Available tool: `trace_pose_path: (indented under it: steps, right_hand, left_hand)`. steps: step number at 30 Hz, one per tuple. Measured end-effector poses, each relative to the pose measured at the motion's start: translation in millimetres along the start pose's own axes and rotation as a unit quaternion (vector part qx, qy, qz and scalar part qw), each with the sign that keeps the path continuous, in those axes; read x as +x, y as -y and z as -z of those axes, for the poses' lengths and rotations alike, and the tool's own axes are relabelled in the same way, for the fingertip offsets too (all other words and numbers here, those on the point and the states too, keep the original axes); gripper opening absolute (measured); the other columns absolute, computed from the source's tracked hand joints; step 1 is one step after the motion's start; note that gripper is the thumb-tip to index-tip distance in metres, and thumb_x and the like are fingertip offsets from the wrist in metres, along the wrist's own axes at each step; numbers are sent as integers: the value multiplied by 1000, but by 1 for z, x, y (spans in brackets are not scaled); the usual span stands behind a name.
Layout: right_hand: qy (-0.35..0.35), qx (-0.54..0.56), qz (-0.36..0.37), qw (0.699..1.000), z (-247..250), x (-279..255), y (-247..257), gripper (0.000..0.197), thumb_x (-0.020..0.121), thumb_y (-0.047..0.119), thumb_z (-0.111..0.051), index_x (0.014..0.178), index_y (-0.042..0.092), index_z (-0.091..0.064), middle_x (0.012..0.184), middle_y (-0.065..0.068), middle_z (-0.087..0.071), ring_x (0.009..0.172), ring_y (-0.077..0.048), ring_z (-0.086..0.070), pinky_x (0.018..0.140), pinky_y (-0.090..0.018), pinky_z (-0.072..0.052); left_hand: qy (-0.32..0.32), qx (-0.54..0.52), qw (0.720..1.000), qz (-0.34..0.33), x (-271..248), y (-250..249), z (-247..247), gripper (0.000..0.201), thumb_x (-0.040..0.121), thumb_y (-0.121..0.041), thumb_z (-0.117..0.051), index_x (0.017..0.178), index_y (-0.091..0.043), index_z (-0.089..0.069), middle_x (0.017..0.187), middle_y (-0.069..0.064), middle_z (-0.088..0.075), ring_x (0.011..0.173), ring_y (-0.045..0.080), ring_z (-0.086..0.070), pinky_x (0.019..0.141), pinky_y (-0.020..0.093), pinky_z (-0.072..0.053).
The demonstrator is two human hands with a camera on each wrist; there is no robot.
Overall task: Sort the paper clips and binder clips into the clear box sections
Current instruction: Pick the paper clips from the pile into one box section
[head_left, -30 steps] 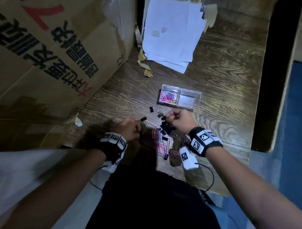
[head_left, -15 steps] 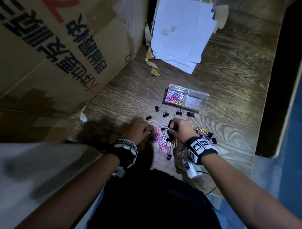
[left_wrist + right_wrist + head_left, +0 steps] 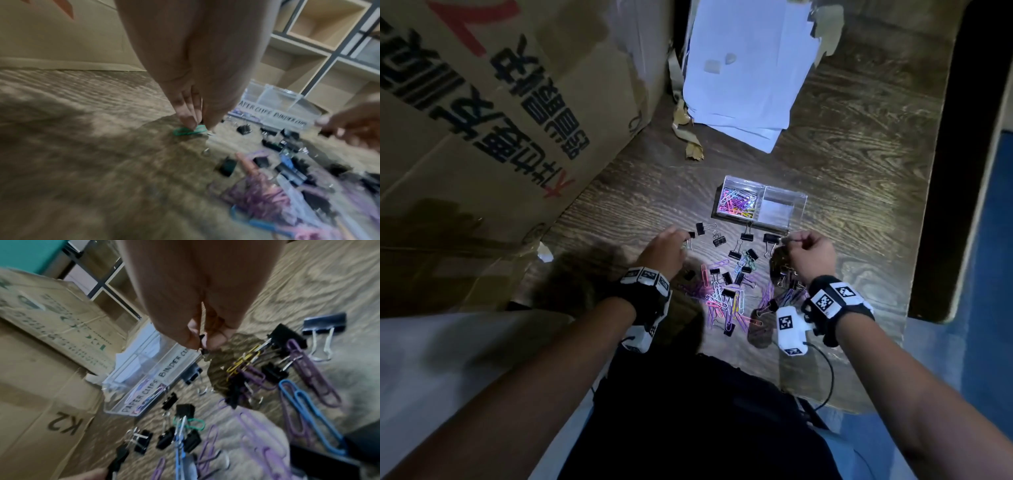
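The clear box (image 3: 796, 200) stands on the wood table; its left section, labelled PAPER CLIPS, holds several coloured paper clips (image 3: 738, 202), and the right section, labelled BINDER CLIPS (image 3: 174, 361), looks bare. A mixed pile of clips (image 3: 729, 291) lies between my wrists. My left hand (image 3: 684, 240) reaches down left of the pile, and in the left wrist view its thumb and finger pinch a green paper clip (image 3: 183, 131) lying on the table. My right hand (image 3: 789, 240) hovers just in front of the box's right section, pinching a small black binder clip (image 3: 202, 344).
A big cardboard box (image 3: 482, 137) walls in the left side. A stack of white paper (image 3: 746, 68) lies behind the clear box. Loose black binder clips (image 3: 719, 240) are scattered before the box. The table edge (image 3: 914, 274) runs close on the right.
Both hands have moved forward from the pile. The right hand carried its black binder clip right and up to the box's front; the left hand reached ahead to the green paper clip.
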State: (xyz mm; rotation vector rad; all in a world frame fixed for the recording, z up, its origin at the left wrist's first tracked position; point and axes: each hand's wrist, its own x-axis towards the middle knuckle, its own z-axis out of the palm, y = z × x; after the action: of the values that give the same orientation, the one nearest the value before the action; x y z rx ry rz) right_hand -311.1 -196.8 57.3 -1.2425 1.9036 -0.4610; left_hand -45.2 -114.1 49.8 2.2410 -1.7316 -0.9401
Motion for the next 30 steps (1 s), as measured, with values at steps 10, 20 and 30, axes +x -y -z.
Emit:
trace_pose_path:
  steps: [10,20,30]
  right_hand:
    - [94,-148,180,968,-8,-14,-11,11,76,15,-73,84,20,-69,95,-2,-58,85,-16,-53,79,-23,-41]
    - [335,-228,297,864,-57,-45,-3,11,72,21,-77,79,22,-69,74,5,-63,65,-11,-57,58,-20,-42]
    - [266,-274,302,873,-73,-39,10,15,87,14,-61,100,9,-67,107,-13,-52,95,-31,-59,87,-35,-49]
  left_hand:
    - [39,71,997,-12,-10,-2,-3,25,69,-6,-67,86,-23,-57,99,1,-62,94,25,-59,80,36,-51]
    - [63,57,996,-3,-24,14,-9,7,83,-8,-57,85,-14,-59,90,6,-59,80,25,-58,66,29,-45]
    - [85,45,993,-70,-45,7,-24,16,79,-20,-72,91,-13,-65,104,4,-58,91,24,-60,80,33,-50]
